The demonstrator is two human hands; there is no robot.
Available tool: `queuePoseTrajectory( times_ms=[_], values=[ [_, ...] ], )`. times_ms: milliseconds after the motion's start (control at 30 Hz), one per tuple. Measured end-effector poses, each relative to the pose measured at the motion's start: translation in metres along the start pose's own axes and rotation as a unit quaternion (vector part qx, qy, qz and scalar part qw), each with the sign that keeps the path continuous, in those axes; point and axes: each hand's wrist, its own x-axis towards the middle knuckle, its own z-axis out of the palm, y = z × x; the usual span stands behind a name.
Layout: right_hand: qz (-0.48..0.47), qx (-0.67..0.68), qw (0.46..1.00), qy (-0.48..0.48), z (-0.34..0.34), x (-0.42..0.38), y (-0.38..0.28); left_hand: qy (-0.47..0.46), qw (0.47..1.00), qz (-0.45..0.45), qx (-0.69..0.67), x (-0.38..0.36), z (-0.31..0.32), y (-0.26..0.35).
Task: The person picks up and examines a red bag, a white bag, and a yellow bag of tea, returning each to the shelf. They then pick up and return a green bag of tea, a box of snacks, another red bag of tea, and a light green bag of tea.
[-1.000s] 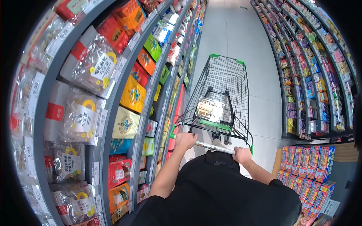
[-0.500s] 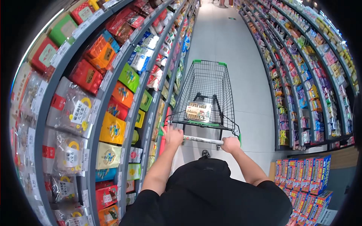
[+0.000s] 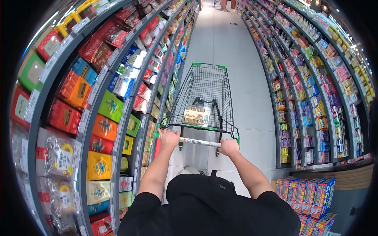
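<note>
A wire shopping cart [image 3: 183, 88] with green corner pieces stands in front of me. My left hand [image 3: 170, 138] rests closed on the left end of its pale handle [image 3: 200, 142], with one finger reaching toward the green end piece. On the right end, my right hand [image 3: 229, 146] is wrapped around the same bar. Printed lettering shows between the two hands. At the near end of the basket lies a clear-topped pack of food with a beige printed label [image 3: 197, 116]; what is inside is hard to make out.
Packed shelves [image 3: 84, 114] of bagged foods run close along the left. More snack shelves [image 3: 303, 90] line the right side. Stacked blue and red boxes [image 3: 311, 196] stand at the lower right. A grey tiled aisle floor [image 3: 232, 51] stretches ahead, with a person's legs [image 3: 225, 5] at its far end.
The cart and both my hands have shifted left in view. The left shelf goods have slid nearer and lower, and a person's legs show more clearly at the aisle's end.
</note>
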Motion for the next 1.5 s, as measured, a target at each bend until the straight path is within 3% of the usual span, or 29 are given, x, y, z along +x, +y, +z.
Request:
queuePoseTrajectory(
  times_ms=[167, 367, 467, 833, 1100, 1500],
  values=[
    [0.023, -0.008, 1.000, -0.009, -0.014, 0.042, 0.023, -0.005, 1.000, 0.025, 0.012, 0.046, -0.006, 0.021],
    [0.024, -0.016, 0.999, -0.020, -0.029, 0.055, 0.040, -0.078, 0.996, 0.030, 0.025, 0.075, 0.003, 0.034],
    [0.022, -0.018, 0.999, 0.019, -0.023, 0.055, 0.050, -0.077, 0.997, 0.023, 0.014, 0.079, 0.001, 0.043],
    [-0.012, -0.028, 0.999, 0.016, 0.006, -0.003, 0.098, -0.055, 0.998, -0.026, 0.022, -0.014, 0.009, 0.090],
    [-0.054, -0.024, 0.997, 0.039, 0.042, -0.084, 0.133, -0.032, 0.998, -0.044, 0.016, -0.125, 0.024, 0.125],
    [-0.017, -0.037, 0.999, 0.000, 0.100, -0.236, 0.099, -0.080, 0.996, -0.048, -0.001, -0.281, 0.022, 0.114]
  ],
)
